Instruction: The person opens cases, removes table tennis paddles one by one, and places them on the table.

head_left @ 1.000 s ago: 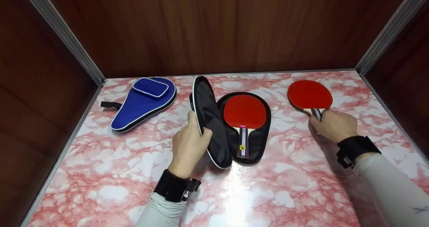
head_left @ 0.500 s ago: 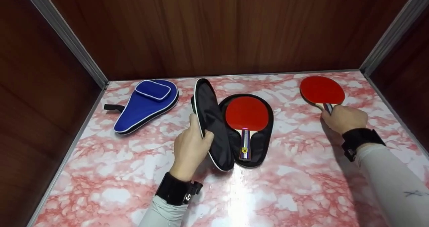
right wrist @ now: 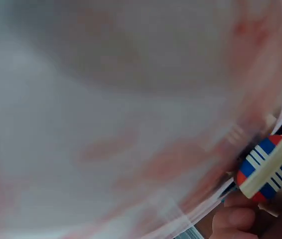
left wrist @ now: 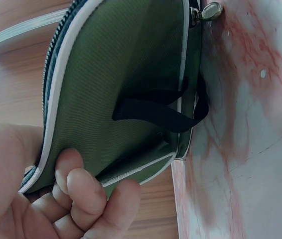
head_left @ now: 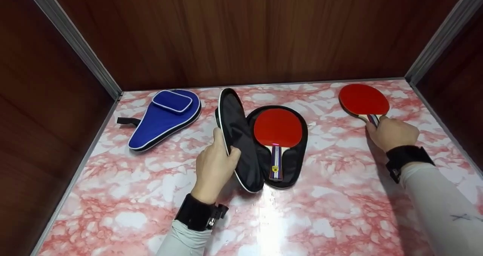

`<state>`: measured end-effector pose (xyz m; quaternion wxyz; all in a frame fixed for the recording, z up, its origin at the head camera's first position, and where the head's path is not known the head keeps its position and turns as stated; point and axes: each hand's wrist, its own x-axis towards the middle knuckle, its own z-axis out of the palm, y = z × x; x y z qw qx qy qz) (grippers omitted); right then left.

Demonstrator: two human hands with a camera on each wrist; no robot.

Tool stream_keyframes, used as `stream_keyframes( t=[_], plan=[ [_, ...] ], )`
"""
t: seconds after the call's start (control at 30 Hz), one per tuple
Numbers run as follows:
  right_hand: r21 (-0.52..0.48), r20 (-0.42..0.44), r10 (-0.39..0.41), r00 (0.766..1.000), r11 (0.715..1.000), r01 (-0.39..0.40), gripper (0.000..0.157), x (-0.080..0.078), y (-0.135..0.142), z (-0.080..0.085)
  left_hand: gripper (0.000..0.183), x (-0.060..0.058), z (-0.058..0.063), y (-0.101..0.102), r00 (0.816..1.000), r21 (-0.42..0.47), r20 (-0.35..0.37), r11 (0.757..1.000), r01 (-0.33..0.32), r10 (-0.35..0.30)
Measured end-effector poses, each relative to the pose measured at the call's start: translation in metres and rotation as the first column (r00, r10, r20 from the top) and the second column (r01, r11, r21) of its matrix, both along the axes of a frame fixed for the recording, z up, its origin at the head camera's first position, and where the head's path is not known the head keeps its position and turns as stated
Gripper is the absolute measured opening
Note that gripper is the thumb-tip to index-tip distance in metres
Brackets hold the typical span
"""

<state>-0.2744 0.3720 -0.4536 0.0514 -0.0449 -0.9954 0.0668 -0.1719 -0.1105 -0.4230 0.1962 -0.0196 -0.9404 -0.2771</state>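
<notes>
In the head view my left hand [head_left: 213, 169] grips the edge of the raised flap [head_left: 241, 146] of an unzipped paddle case, thumb on its black lining. The left wrist view shows the flap's green outer side [left wrist: 121, 64] with a black strap [left wrist: 151, 112] and a zip pull. A red table tennis paddle [head_left: 278, 127] lies face up in the case's black lower half [head_left: 294, 169], handle toward me. On the right, my right hand [head_left: 394, 133] holds a second red table tennis paddle [head_left: 364, 99] by its handle; the handle's striped butt end [right wrist: 268, 169] shows in the right wrist view.
A closed blue paddle case [head_left: 162, 122] with white piping, a small pocket and a black strap [head_left: 128, 121] lies at the back left. The pink marbled tabletop [head_left: 124, 195] is bounded by dark wood panels [head_left: 264, 33] at the back and both sides.
My right hand has moved right and slightly away from me with the second paddle, mostly in the first half second. The left hand and raised flap stay nearly the same; the view shifted slightly.
</notes>
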Motion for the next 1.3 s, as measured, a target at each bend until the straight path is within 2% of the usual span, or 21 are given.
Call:
stream_keyframes(
  t=[0.2,0.3,0.57,0.77,0.87,0.93,1.0,1.07,1.13,1.2,1.3],
  plan=[
    [0.028,-0.072,0.022,0.997,0.999,-0.020,0.050,0.011,-0.003,-0.005,0.039,0.000,0.000,0.001,1.000,-0.002,0.014,1.000,-0.001,0.001],
    [0.037,-0.078,0.030,0.996,0.999,-0.028,0.050,0.013,-0.003,-0.006,0.039,0.000,0.000,0.001,1.000,-0.001,0.019,1.000,-0.003,0.003],
    [0.025,0.031,0.017,0.999,1.000,-0.018,0.052,0.010,-0.003,0.001,0.038,0.001,0.000,0.001,1.000,0.008,0.026,1.000,-0.004,0.004],
    [0.035,0.109,-0.008,0.994,0.999,0.005,0.056,0.011,-0.005,0.008,0.039,0.002,0.002,0.001,1.000,-0.001,0.006,1.000,-0.003,0.003],
    [0.042,0.046,-0.021,0.999,0.999,0.020,0.060,0.016,-0.009,0.010,0.039,0.003,0.001,0.002,1.000,-0.016,-0.020,1.000,0.001,-0.002],
    [0.049,-0.091,0.007,0.996,0.999,-0.002,0.059,0.021,-0.013,0.010,0.039,0.004,0.001,0.003,0.999,-0.025,-0.035,1.000,0.005,-0.005],
    [0.067,-0.244,0.058,0.968,0.997,-0.043,0.057,0.027,-0.019,0.010,0.039,0.004,0.001,0.003,0.999,-0.033,-0.048,0.999,0.007,-0.009],
    [0.091,-0.346,0.117,0.931,0.992,-0.091,0.052,0.032,-0.027,0.012,0.039,0.004,0.001,0.003,0.998,-0.036,-0.054,0.999,0.011,-0.013],
    [0.107,-0.355,0.162,0.921,0.985,-0.132,0.049,0.038,-0.039,0.016,0.039,0.003,0.001,0.003,0.998,-0.037,-0.056,0.999,0.013,-0.015],
    [0.104,-0.324,0.195,0.926,0.980,-0.170,0.048,0.044,-0.054,0.021,0.039,0.003,0.001,0.003,0.999,-0.036,-0.051,0.999,0.013,-0.015],
    [0.085,-0.299,0.258,0.919,0.966,-0.244,0.049,0.055,-0.078,0.024,0.040,0.002,0.000,0.002,1.000,-0.028,-0.028,1.000,0.010,-0.011]
  ],
)
